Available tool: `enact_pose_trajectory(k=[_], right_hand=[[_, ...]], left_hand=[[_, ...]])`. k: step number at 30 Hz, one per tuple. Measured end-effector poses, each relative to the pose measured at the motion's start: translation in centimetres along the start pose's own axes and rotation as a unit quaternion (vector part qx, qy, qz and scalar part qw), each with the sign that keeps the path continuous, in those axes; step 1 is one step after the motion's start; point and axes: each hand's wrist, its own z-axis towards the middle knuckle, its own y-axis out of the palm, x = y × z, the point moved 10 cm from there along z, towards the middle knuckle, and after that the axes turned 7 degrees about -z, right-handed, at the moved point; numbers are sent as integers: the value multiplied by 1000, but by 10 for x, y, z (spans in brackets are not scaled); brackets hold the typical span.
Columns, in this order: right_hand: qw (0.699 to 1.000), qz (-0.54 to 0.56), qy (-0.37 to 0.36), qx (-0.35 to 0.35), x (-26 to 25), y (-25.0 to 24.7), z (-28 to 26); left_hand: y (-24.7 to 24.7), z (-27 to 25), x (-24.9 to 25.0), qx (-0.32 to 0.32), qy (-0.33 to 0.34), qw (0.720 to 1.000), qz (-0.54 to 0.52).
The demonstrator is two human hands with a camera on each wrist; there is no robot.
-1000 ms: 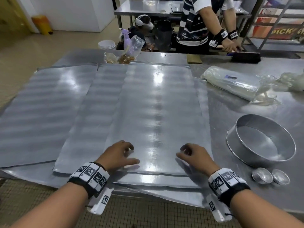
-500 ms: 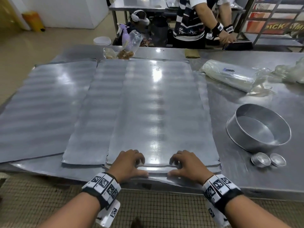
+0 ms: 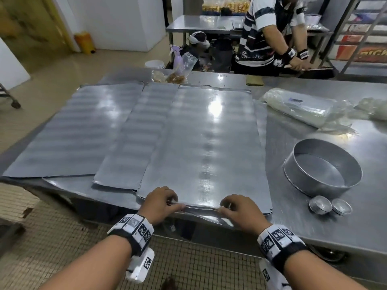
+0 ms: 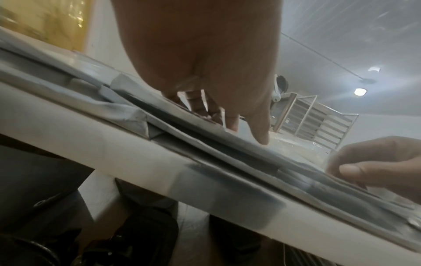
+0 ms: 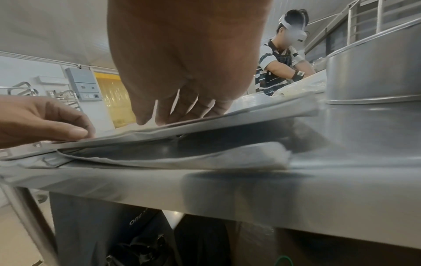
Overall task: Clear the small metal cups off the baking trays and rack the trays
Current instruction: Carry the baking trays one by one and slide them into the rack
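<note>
Both hands have moved back from the flat middle of the top baking tray (image 3: 209, 147) to its near edge since one second ago, and the tray now lies closer to the front border of the steel table (image 3: 326, 222). The left hand (image 3: 160, 204) has its fingers curled over the rim with the thumb laid along the edge, so it grips the tray; the right wrist view shows this thumb pressing on the raised edge. The right hand (image 3: 238, 212) is bent over the same rim, near the left hand but apart from it, and its fingertips (image 5: 159, 117) rest on the upper face of the tray; the thumb is hidden, so it looks like a grip, but this is not fully sure. The near edge of the tray seems lifted a little above the tray under it. No cup stands on any tray that the head view shows, so the clearing part appears finished. Two small metal cups (image 3: 329, 205) sit on the bare table just in front of a round cake tin (image 3: 322, 168), at the right of the stack. The racking part is probably only at its start: another tray (image 3: 134, 143) lies partly under the top one, and a further sheet (image 3: 73, 132) lies at the left, all on the table. A wheeled rack (image 3: 356, 34) stands behind the table, where another person (image 3: 270, 32) is working.
</note>
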Motion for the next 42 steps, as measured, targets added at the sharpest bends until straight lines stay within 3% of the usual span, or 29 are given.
enact_pose_trajectory(k=[4, 7, 10, 13, 17, 22, 29, 35, 42], right_hand=[[997, -9, 60, 44, 46, -32, -2], [985, -34, 138, 101, 84, -64, 5], [971, -21, 202, 130, 117, -80, 17], [962, 4, 240, 128, 137, -81, 30], [954, -2, 284, 99, 153, -63, 41], [936, 46, 325, 124, 163, -48, 48], [934, 62, 317, 152, 165, -49, 48], [947, 62, 288, 127, 161, -55, 52], [945, 125, 260, 156, 148, -79, 30]], left_hand=[[-20, -2, -3, 18, -27, 997, -68], [-46, 6, -12, 78, -47, 995, -30], [-68, 20, -32, 109, -112, 987, 33], [-77, 39, -53, 103, -152, 982, 43], [-71, 70, -81, 69, -173, 982, -40], [-74, 106, -89, 74, -143, 983, -85], [-73, 115, -95, 90, -124, 982, -115], [-74, 116, -95, 85, -129, 974, -165], [-103, 84, -70, 121, -126, 972, -156]])
